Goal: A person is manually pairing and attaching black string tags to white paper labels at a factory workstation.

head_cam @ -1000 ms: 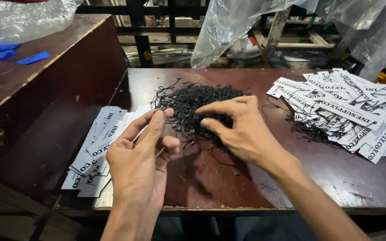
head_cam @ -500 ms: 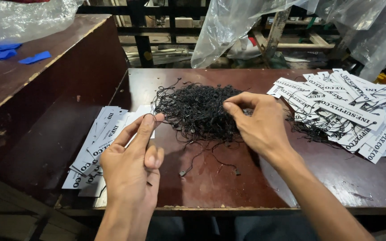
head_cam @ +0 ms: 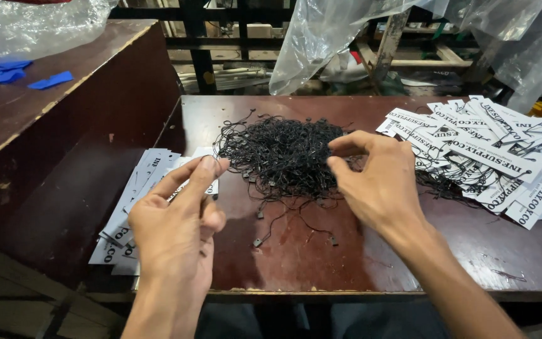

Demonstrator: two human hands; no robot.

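A tangled heap of black string loops lies in the middle of the dark wooden table. My right hand is at the heap's right edge, thumb and forefinger pinched on a strand. My left hand hovers over the table's left front, thumb and fingers closed on a white paper tag that is mostly hidden by the fingers. Under and behind it lies a fanned stack of white printed tags. A few loose strings with small black clasps lie between my hands.
A spread pile of white printed tags with strings attached covers the table's right side. A higher wooden counter stands on the left with blue scraps and clear plastic. Plastic bags hang behind.
My right hand has moved from the heap's front to its right edge and pinched a strand. My left hand has shifted slightly down and left, staying by the tag stack.
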